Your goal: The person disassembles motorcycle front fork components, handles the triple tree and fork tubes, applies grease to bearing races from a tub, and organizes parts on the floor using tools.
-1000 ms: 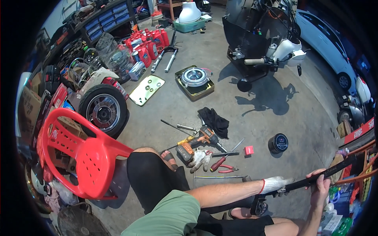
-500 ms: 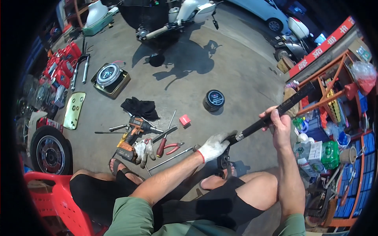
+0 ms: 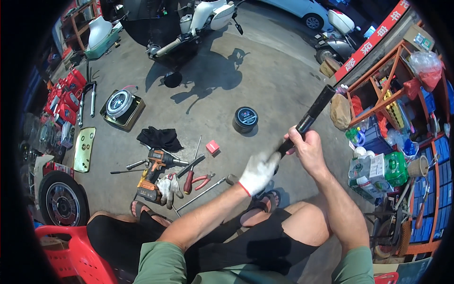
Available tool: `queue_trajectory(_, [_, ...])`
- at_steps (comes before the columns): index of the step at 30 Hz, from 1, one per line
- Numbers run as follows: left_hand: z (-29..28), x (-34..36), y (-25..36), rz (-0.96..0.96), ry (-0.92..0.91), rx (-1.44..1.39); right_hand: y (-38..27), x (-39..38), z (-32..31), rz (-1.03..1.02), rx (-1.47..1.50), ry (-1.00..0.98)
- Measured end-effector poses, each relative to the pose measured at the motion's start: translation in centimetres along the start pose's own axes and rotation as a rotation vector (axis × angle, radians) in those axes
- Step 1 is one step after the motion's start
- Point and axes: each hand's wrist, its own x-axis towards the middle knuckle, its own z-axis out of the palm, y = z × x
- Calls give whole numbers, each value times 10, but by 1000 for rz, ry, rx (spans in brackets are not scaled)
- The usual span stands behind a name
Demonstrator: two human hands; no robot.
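Note:
A long black metal tube [image 3: 316, 109] slants up to the right in front of me. My right hand [image 3: 306, 147], bare, grips its middle. Lower down, my left hand [image 3: 259, 171], in a white cotton glove and slightly blurred, is closed round the tube, hiding much of its lower end. On the floor left of my hands lie an orange and black impact driver [image 3: 156, 170], spare gloves [image 3: 168, 189], red-handled pliers [image 3: 203, 182], a screwdriver [image 3: 189, 180], long bars and a black cloth [image 3: 156, 138]. A small red box [image 3: 212, 146] and a round black tub [image 3: 245, 118] lie beyond.
A dismantled white scooter [image 3: 198, 21] stands ahead. On the left are a wheel [image 3: 61, 199], red bottles [image 3: 66, 94], fork legs, a metal tray [image 3: 85, 146], a boxed round part [image 3: 120, 106] and a red chair [image 3: 90, 251]. Cluttered orange shelving [image 3: 378, 99] lines the right.
My view has swung to the right. The tube now points more steeply forward, held in both hands, and my right hand has moved left and slightly forward.

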Motion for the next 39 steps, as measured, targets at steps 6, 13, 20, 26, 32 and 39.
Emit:
queue_trajectory(6, [-33,29,-1,105,43,-553,21,12,-21,44,-63,92])
queue_trajectory(13, [-83,31,-82,-165,244,-438,48,37,-16,87,-7,65])
queue_trajectory(20, [-108,32,-133,-282,248,-397,116,62,33,96,-99,166])
queue_trajectory(26, [-111,28,-143,-313,201,-400,156,54,62,155,-129,293])
queue_trajectory(32, [-111,24,-163,-374,203,-370,151,57,64,161,-80,156])
queue_trajectory(39, [-119,20,-184,-409,224,-340,161,50,53,276,-239,78])
